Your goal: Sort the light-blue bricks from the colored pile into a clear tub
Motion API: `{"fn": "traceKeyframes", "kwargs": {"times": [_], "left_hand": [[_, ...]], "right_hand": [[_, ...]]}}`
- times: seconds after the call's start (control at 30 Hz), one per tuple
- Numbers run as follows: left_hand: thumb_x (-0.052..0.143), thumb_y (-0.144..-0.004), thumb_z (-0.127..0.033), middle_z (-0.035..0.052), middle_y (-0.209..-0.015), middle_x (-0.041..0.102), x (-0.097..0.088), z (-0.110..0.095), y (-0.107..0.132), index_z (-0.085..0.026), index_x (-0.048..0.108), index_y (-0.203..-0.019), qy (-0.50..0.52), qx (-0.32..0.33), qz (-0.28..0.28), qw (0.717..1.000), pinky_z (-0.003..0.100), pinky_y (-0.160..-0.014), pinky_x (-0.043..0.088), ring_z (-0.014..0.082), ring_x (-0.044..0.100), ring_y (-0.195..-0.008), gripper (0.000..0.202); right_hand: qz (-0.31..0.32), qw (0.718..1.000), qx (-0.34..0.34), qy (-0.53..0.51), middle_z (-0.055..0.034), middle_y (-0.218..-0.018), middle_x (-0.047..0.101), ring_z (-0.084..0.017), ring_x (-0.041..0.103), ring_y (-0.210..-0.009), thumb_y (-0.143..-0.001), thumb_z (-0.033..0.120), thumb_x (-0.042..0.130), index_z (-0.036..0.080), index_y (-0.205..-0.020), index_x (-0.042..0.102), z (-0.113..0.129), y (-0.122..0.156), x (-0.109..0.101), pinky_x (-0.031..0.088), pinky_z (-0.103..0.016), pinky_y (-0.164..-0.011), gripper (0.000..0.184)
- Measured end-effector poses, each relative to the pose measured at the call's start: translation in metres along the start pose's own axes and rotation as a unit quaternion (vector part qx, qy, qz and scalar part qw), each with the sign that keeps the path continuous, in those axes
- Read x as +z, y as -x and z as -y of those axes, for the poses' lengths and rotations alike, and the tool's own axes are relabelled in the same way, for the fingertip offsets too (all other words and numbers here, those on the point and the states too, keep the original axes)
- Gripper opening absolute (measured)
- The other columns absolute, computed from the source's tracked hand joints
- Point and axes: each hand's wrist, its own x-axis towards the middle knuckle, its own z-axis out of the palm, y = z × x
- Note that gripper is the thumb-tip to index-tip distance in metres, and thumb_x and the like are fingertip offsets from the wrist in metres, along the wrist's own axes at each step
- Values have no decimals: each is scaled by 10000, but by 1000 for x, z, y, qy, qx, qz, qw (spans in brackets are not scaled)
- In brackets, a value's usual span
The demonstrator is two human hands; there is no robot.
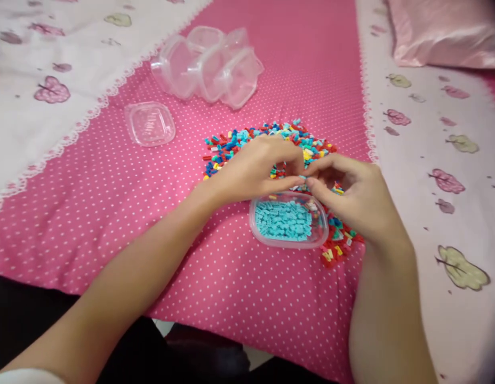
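A heap of small coloured bricks [247,141], red, blue, turquoise and yellow, lies on a pink dotted cloth [111,202]. In front of it stands a clear plastic tub [288,221] holding turquoise bricks. My left hand [251,170] and my right hand [355,197] meet just above the tub's far rim. Both have their fingertips pinched together around a tiny turquoise piece [302,178]. Which hand really holds it I cannot say. More loose bricks [337,245] lie under my right wrist.
A single clear lid or tub [150,124] lies to the left. Several empty clear tubs [209,66] lie tipped in a cluster at the back. White flowered fabric [431,176] borders the pink cloth on both sides. A pink satin pillow [443,32] sits at the top right.
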Motion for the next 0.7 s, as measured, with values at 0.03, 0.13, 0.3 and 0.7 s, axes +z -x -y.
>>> {"fn": "traceKeyframes", "kwargs": {"times": [0.03, 0.13, 0.3, 0.7], "left_hand": [[648, -895, -287, 8, -824, 708, 0, 0, 0, -197, 649, -830, -5, -1, 6, 1000, 302, -772, 447, 172, 644, -807, 110], [635, -906, -294, 5, -846, 708, 0, -3, 1, -207, 651, -846, -8, -5, 21, 1000, 311, -792, 443, 180, 646, -843, 107], [515, -981, -357, 6, -785, 690, -6, -9, -2, -211, 666, -838, -11, -43, 30, 999, 311, -743, 434, 173, 637, -774, 254], [503, -956, -248, 3, -727, 686, -5, -2, 0, -158, 669, -799, -33, -101, -49, 993, 261, -626, 382, 131, 591, -649, 245]], "right_hand": [[1, 1000, -1, 17, 13, -773, 640, -152, 579, -689, -833, 175, 629, 207, -888, 675, 0, 0, 0, 434, -295, -640, 78], [2, 998, -7, 64, 11, -773, 636, -158, 567, -676, -824, 166, 611, 221, -869, 668, 2, 1, -2, 430, -308, -647, 91], [29, 996, -3, 85, 3, -776, 637, -168, 575, -693, -822, 142, 592, 226, -847, 655, 12, 4, -15, 440, -309, -659, 108], [78, 964, -2, 253, -32, -823, 642, -204, 571, -759, -852, 125, 604, 194, -839, 637, 41, 18, 25, 395, -350, -713, 78]]}}
